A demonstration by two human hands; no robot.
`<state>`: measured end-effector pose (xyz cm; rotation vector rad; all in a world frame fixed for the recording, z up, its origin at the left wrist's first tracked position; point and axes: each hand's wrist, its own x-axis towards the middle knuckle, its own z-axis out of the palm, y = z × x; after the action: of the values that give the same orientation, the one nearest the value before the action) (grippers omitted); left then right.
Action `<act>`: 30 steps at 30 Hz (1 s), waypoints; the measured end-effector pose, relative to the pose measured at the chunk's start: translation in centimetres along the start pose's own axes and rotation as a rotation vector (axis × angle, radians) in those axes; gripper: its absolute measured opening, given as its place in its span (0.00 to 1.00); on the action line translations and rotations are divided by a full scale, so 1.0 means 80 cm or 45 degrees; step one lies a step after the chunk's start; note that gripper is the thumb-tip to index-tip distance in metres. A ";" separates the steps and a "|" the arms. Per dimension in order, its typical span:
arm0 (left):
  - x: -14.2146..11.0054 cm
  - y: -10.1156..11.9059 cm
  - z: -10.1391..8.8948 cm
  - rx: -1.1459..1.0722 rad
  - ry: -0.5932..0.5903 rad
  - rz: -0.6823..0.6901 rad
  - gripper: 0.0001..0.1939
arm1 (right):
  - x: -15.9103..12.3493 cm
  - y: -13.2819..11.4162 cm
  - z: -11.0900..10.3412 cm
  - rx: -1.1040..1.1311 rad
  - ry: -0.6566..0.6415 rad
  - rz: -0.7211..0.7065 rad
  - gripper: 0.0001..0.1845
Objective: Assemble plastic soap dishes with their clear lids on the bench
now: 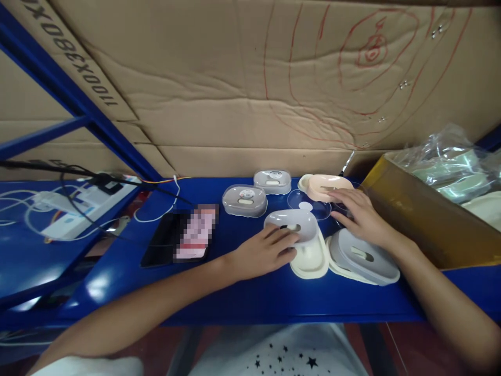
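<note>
My left hand (263,251) rests on a grey lid (291,224) that sits tilted on a cream oval tray (311,261); its fingers curl over the lid's near edge. My right hand (358,211) lies flat, fingers stretched out towards a pink oval dish (326,187) and a clear round lid (303,203). Below the right wrist lies another grey lid on a cream tray (364,256). Two closed grey containers (245,200) (273,180) stand further back.
A phone (178,237) lies on the blue shelf (242,292) to the left. A power strip with cables (82,203) sits at far left. A brown box (426,219) holding bagged items stands at right. Cardboard covers the back wall.
</note>
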<state>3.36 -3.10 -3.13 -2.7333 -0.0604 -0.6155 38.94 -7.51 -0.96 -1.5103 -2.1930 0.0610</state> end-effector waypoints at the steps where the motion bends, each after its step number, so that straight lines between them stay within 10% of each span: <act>1: 0.006 -0.001 0.000 0.015 0.013 -0.006 0.06 | 0.000 -0.001 0.004 -0.022 0.024 -0.004 0.32; 14: 0.088 -0.055 0.038 0.044 -0.252 -0.267 0.17 | -0.003 -0.007 -0.013 -0.110 0.254 0.190 0.27; 22: 0.038 -0.018 0.007 -0.030 -0.161 -0.339 0.24 | -0.022 -0.058 -0.016 -0.098 0.005 -0.144 0.26; 30: -0.017 -0.038 -0.003 0.051 -0.174 -0.908 0.29 | 0.041 -0.080 -0.011 -0.278 0.054 -0.362 0.20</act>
<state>1.73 -0.25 -2.54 -2.6675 -1.0955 -0.5806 32.81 -7.33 2.90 -1.2765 -2.4192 -0.3093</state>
